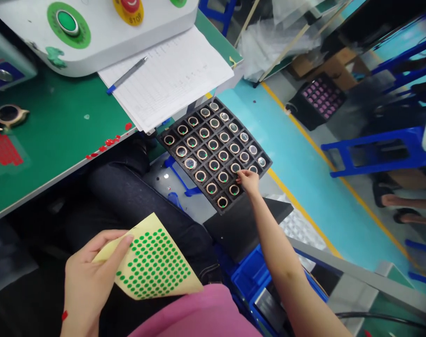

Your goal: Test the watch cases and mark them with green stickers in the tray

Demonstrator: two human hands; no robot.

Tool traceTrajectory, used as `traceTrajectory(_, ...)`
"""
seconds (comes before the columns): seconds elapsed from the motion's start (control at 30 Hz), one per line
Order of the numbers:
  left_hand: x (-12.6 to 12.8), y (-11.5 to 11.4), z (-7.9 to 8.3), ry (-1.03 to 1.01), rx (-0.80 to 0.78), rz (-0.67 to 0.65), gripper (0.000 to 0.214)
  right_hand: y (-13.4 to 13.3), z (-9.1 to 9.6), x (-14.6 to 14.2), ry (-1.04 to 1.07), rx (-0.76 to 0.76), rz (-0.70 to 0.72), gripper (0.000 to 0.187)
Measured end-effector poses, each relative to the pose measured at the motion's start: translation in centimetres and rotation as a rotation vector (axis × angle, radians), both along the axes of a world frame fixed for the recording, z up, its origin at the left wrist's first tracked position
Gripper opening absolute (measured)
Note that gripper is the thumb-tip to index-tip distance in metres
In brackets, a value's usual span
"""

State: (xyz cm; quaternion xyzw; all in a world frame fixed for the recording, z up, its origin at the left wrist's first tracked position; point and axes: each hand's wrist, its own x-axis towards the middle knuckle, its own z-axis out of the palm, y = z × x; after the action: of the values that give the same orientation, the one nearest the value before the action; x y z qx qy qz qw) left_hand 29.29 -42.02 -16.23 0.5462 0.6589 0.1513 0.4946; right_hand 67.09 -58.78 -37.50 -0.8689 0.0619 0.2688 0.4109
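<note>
My left hand (93, 271) pinches a pale yellow sheet of small green dot stickers (153, 262) between thumb and fingers, over my lap. To the right, my right hand (248, 181) reaches over a black compartment tray (218, 211). Its thumb and finger are pressed together beside a round watch case (235, 167); whatever lies between the fingertips is too small to make out. Round watch cases with dark faces and gold-coloured rims sit in most of the tray's compartments. Many of these carry a green dot, while those towards the far right edge show none that I can see.
On the green table (68, 164) lie printed sheets (177, 75) with a pen (126, 75), red stickers (2, 150) and more watch cases (9, 114). A machine with a green button (67, 22) stands behind. Blue bins (251, 276) sit below the tray; a blue stool (377, 147) stands right.
</note>
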Motion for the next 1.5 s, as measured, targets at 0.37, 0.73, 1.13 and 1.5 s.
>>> traceTrajectory(0.37, 2.8, -1.0, 1.7, -0.136, 0.06, -0.08, 0.023, 3.6, 8.9, -7.2, -0.226, 0.239, 0.025, 0.019)
traceTrajectory(0.73, 2.3, -2.8, 2.4, -0.496, -0.203, -0.036, 0.016, 6.6, 20.9, -20.8, 0.372, 0.761, 0.683, 0.022)
traceTrajectory(1.13, 2.6, -3.7, 3.5, -0.484, -0.058, -0.026, 0.007, 4.8, 22.8, -20.9, -1.019, 0.669, 0.961, 0.028)
traceTrajectory(1.5, 2.6, -4.3, 5.0, -0.367, 0.256, -0.2, 0.012, 5.1, 23.5, -21.7, -0.941, 0.678, 1.022, 0.017)
